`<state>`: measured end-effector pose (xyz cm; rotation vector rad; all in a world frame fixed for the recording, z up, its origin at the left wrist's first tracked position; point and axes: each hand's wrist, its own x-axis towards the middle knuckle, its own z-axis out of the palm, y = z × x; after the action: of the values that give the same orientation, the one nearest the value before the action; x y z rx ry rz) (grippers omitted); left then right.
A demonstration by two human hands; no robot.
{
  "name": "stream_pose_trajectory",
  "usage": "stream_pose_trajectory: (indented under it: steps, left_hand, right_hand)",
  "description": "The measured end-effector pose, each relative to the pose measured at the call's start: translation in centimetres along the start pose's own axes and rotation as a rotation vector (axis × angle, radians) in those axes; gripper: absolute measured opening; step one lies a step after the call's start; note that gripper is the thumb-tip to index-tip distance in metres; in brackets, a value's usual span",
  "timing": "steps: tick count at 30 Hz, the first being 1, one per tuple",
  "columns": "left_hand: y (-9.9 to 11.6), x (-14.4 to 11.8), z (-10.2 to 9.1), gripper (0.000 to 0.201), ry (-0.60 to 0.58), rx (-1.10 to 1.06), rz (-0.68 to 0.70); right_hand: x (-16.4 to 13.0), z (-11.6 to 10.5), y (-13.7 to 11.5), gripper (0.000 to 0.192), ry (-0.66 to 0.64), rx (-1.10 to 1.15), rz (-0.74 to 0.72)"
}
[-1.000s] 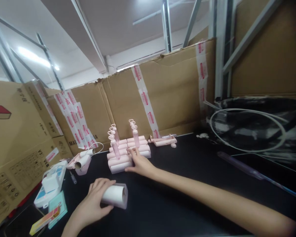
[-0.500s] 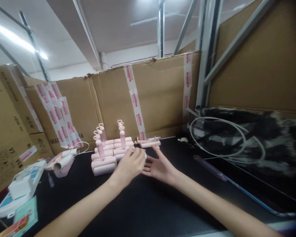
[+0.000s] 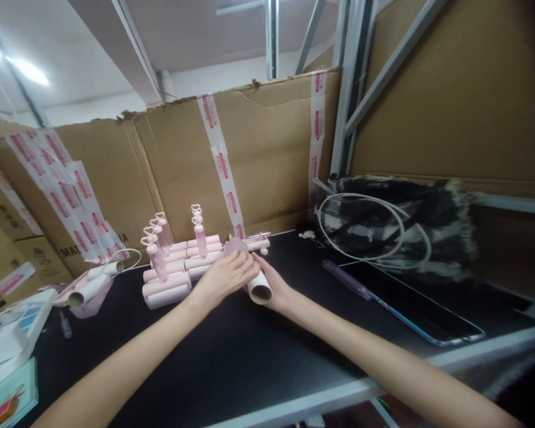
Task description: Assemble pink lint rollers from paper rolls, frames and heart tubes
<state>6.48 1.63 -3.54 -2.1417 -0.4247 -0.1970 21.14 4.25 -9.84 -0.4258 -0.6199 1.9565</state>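
Note:
Between my hands is a white hollow roll (image 3: pixel 261 289) with a brown inner wall, its open end facing me. My left hand (image 3: pixel 229 274) is closed over its far part, fingers bent across the top. From the right side my right hand (image 3: pixel 275 286) closes round it, most of its fingers hidden behind. A pale pink translucent piece (image 3: pixel 235 246) shows just beyond my left knuckles; I cannot tell whether it is joined to the roll. Left of my left hand lie pink-and-white cylinders (image 3: pixel 167 289) in two columns, several clear pink tubes with heart-shaped tops (image 3: pixel 156 261) standing on them.
Behind stands a taped cardboard wall (image 3: pixel 182 154). A phone (image 3: pixel 419 303) and a coiled white cable (image 3: pixel 361 229) lie to the right. At left are another pink piece with rolls (image 3: pixel 89 294), a small clear tube (image 3: pixel 65 326) and a power strip (image 3: pixel 35 318). The table's metal edge (image 3: pixel 321 397) runs in front.
The view has turned, shifting everything leftward. My right hand, earlier spread beside the left, now closes round the roll. The roll's open end now points toward me.

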Motion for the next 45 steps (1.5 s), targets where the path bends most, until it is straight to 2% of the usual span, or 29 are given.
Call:
stream_pose_trajectory:
  steps: [4,6,9,10,12,15,17,20,22,24,27,30,32,34,38,42,45]
  left_hand:
    - [-1.0,-1.4,-0.4,0.037,0.033,-0.094,-0.127]
    - [-1.4,-2.5,-1.2,0.04,0.067,-0.22,-0.291]
    - [-1.2,-5.3,-2.9,0.045,0.167,-0.485,-0.608]
    - [-0.9,-6.5,-3.4,0.049,0.189,-0.591,-0.705]
    - [0.1,-8.9,-4.1,0.052,0.166,-0.833,-0.842]
    - [2.0,-11.9,-4.0,0.054,0.05,-1.235,-0.906]
    - [3.3,-13.0,-3.1,0.055,-0.01,-1.439,-0.92]
    - [4.5,-13.7,-1.3,0.057,-0.054,-1.584,-0.928]
    - [4.8,-13.8,-0.5,0.059,-0.079,-1.597,-0.916]
    - [4.6,-13.9,-0.4,0.059,-0.112,-1.561,-0.912]
    - [4.0,-14.4,-0.9,0.054,-0.153,-1.458,-0.918]
    - [3.5,-15.0,-1.2,0.049,-0.177,-1.402,-0.933]
    - [3.4,-15.4,-0.9,0.05,-0.171,-1.406,-0.933]
    - [3.5,-15.6,-0.4,0.05,-0.147,-1.412,-0.929]
    - [3.7,-15.8,0.0,0.05,-0.119,-1.437,-0.924]
    - [3.6,-15.8,0.0,0.051,-0.12,-1.471,-0.928]
    - [3.6,-15.9,0.0,0.052,-0.116,-1.485,-0.915]
  right_hand:
    - [0.1,0.2,0.0,0.018,0.083,-0.115,0.071]
    - [-0.1,0.5,-0.3,0.015,0.098,-0.199,0.12]
    - [-0.9,0.9,-1.1,0.011,0.096,-0.338,0.156]
    - [-1.2,1.0,-1.4,0.014,0.089,-0.475,0.141]
    - [-1.9,1.1,-2.0,0.022,0.088,-0.893,0.064]
    - [-2.8,1.1,-2.4,0.025,0.12,-1.419,-0.074]
    - [-3.3,1.1,-2.6,0.027,0.134,-1.555,-0.123]
    - [-3.8,1.4,-3.2,0.04,0.122,-1.728,-0.193]
    - [-4.0,1.9,-3.6,0.044,0.132,-1.725,-0.269]
    - [-4.1,2.6,-3.9,0.043,0.127,-1.671,-0.407]
    - [-4.1,3.7,-3.7,0.04,0.089,-1.453,-0.583]
    - [-4.1,4.2,-3.1,0.045,0.009,-1.284,-0.561]
    - [-4.3,4.0,-3.0,0.052,-0.055,-1.319,-0.526]
    - [-4.7,3.4,-3.1,0.056,-0.064,-1.399,-0.509]
    - [-6.0,1.9,-3.2,0.05,0.045,-1.444,-0.479]
    - [-6.9,1.4,-2.4,0.051,0.15,-1.49,-0.591]
    - [-6.9,1.5,-2.0,0.051,0.155,-1.527,-0.625]
